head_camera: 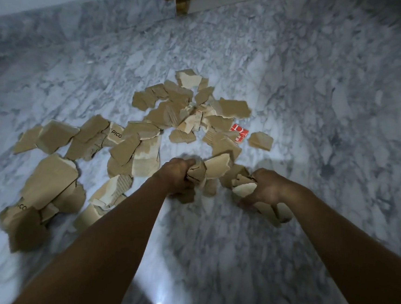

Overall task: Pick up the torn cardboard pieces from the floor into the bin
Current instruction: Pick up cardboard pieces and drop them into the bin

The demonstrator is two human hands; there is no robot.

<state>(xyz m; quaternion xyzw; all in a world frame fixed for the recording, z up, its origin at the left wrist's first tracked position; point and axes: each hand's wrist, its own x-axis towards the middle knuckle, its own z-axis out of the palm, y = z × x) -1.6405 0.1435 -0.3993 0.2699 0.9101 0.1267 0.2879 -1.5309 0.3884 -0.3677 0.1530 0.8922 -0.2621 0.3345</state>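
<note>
Gripping cardboard pieces (pixel 131 149) marked "PICO", hands (pixel 177 174).

Single head-worn wide-angle view, looking forward and steeply down at the marble floor (pixel 297 87) from standing height; both forearms reach in from the bottom edge.
</note>
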